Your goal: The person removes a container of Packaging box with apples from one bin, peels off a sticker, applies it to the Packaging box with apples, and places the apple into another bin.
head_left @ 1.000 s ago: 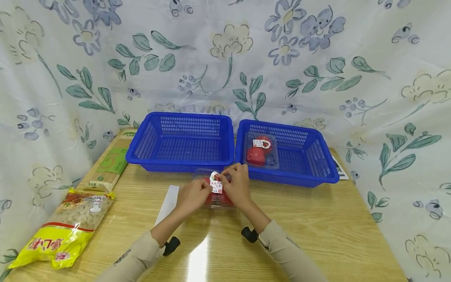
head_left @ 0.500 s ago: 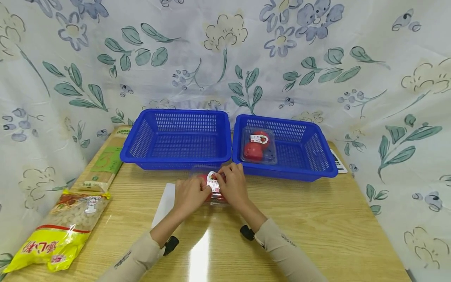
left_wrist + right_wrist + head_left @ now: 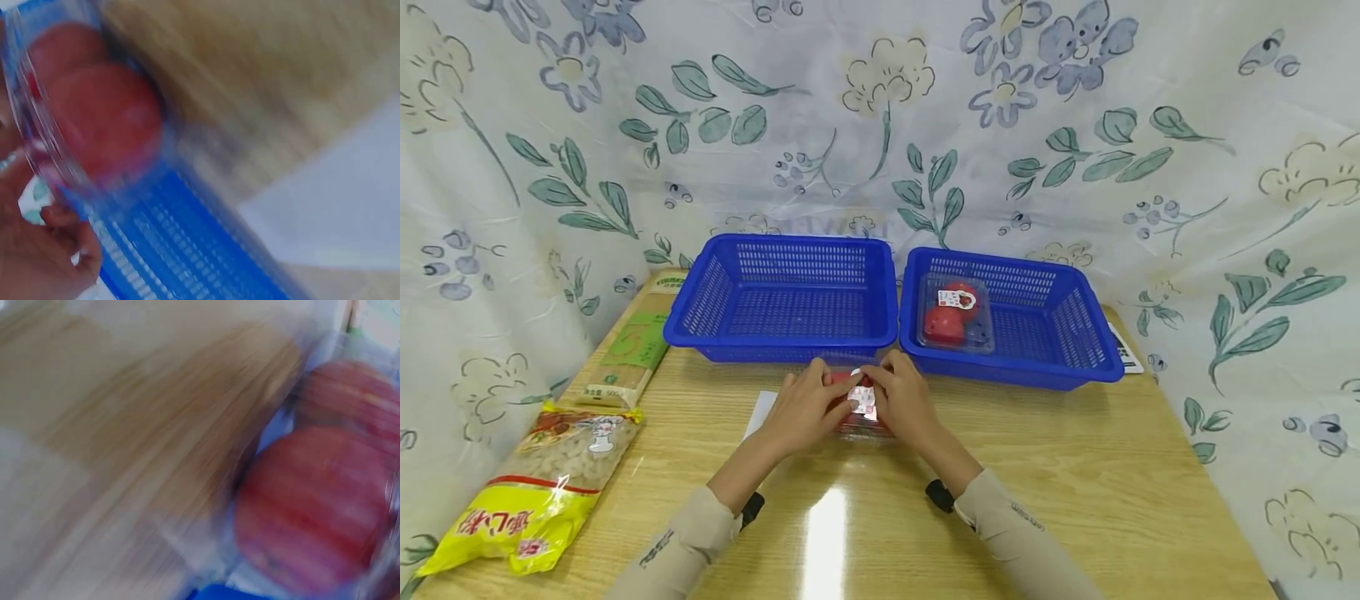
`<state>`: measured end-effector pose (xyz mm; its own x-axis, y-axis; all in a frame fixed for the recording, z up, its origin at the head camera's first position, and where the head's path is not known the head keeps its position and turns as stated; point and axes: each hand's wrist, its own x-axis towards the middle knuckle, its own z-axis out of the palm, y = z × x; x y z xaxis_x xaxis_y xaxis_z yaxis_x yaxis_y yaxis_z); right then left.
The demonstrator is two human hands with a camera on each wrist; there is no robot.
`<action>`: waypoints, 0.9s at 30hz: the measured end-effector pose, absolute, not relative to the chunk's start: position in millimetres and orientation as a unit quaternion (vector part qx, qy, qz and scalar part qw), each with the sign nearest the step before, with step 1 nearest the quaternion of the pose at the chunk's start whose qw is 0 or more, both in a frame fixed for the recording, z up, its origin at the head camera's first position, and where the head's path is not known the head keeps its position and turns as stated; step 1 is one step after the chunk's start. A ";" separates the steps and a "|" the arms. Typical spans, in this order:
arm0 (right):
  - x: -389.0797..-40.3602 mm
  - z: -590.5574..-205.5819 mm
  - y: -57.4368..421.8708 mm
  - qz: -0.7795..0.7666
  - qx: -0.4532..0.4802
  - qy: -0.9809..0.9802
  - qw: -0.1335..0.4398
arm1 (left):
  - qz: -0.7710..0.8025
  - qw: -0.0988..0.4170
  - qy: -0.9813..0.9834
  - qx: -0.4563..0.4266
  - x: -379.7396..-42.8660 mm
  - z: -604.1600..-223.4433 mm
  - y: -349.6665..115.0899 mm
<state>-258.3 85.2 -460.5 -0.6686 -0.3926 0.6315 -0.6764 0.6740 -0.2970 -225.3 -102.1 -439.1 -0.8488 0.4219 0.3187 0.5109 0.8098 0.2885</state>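
In the head view a clear plastic box (image 3: 859,431) of round red fruit lies on the table, just before the two baskets. A white label (image 3: 862,402) sits on its lid. My left hand (image 3: 805,408) lies over the box's left side, thumb and forefinger stretched onto the label. From the other side my right hand (image 3: 907,403) rests on the box, its fingertips at the label's upper right. Both wrist views are blurred; the left one shows red fruit (image 3: 103,122) through the clear wall beside my curved fingers, and the right one shows red fruit (image 3: 312,509) close up.
Two blue baskets (image 3: 782,343) stand side by side behind the box. The right basket (image 3: 1037,375) holds another labelled box of red fruit (image 3: 946,323). At left lie a yellow pasta bag (image 3: 523,508), a long noodle-like package (image 3: 628,350) and a white sheet (image 3: 760,412).
My left hand's thumb and forefinger have straightened from a curl and spread onto the label. My right hand stays on the box, and the box has hardly moved.
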 end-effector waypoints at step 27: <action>-240.2 -458.2 87.9 0.271 0.176 -0.913 0.250 | -0.204 -0.028 -0.956 -0.208 -247.8 -428.1 -109.6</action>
<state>-240.2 87.9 -458.2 -0.8129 -0.1863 0.5517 -0.4574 0.7907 -0.4069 -247.8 -109.6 -428.1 -0.9117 0.4096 0.0315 0.3867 0.8298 0.4024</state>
